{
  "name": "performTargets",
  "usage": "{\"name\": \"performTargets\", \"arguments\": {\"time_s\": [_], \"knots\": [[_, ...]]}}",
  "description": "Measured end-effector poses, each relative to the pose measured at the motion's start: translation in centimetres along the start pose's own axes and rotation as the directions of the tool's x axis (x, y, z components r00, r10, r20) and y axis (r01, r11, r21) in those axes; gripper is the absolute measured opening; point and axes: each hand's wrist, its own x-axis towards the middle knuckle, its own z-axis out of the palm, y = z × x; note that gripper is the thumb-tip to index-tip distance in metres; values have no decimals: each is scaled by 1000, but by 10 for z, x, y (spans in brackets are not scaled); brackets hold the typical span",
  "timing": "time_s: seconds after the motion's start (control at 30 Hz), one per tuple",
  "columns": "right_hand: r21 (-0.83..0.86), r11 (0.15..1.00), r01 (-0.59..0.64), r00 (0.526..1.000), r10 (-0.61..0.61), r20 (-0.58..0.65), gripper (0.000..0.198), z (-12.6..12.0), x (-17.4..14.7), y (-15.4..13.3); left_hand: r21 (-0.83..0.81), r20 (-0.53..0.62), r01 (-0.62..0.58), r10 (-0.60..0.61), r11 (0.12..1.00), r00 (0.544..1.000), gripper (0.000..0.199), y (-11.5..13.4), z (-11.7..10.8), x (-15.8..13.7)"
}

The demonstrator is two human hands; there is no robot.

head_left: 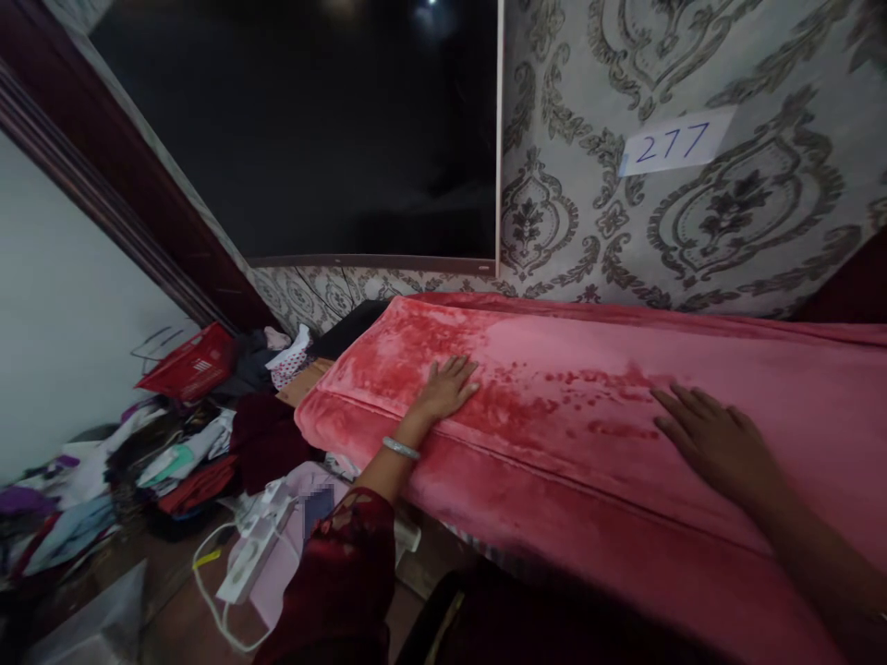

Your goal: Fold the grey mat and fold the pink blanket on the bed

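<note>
A pink-red plush blanket lies folded in long layers over a raised surface below the wall. My left hand, with a bracelet at the wrist, rests flat on its left part, fingers stretched out. Farther right, my right hand is spread, palm down, on or just over the same top layer; contact at its fingertips is hard to make out. Darker red brushed marks show in the pile between and around the hands. Neither hand holds anything.
A large television hangs behind, beside a paper marked 277. At left, a red basket stands among heaped clothes. A white power strip with a looping cord lies below my left arm.
</note>
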Motion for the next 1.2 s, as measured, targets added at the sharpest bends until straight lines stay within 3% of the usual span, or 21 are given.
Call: {"name": "performTargets", "arguments": {"time_s": [0.07,0.13,0.3,0.43,0.53,0.63,0.73,0.8,0.87,0.93,1.03,1.2], "knots": [[7,1000,10,1000,-10,-3,68,1,-1,0,4,8,39,-39,999,999,60,-15,-7,1],[8,1000,17,1000,-17,0,70,2,-1,1,18,6,163,-163,987,987,61,-40,-16,0],[35,999,-20,999,19,34,69,3,-1,9,54,-69,506,-502,861,862,60,-119,-30,-13],[18,989,-148,987,147,70,69,-5,20,-17,42,-207,585,-565,810,798,59,-152,-21,-25],[4,999,-54,995,54,85,65,-11,55,-86,64,-245,582,-553,811,797,60,-155,-14,-26],[87,991,97,973,-113,200,64,-11,96,-187,70,-236,580,-551,812,800,61,-153,-13,-26],[237,950,203,939,-257,228,69,-2,126,-282,71,-240,580,-550,812,800,61,-153,-14,-26],[302,924,236,918,-314,244,73,9,136,-326,65,-246,578,-549,813,799,61,-154,-14,-26],[318,915,247,885,-347,312,76,20,136,-349,50,-253,574,-546,817,799,61,-155,-14,-25],[307,917,254,861,-359,360,77,28,132,-351,31,-264,569,-542,822,798,61,-157,-14,-24],[238,946,222,874,-301,381,76,28,123,-323,12,-265,555,-533,832,804,61,-159,-14,-22],[-2,1000,18,932,-16,362,72,6,96,-213,-6,-271,547,-528,837,805,62,-162,-16,-19]]}}
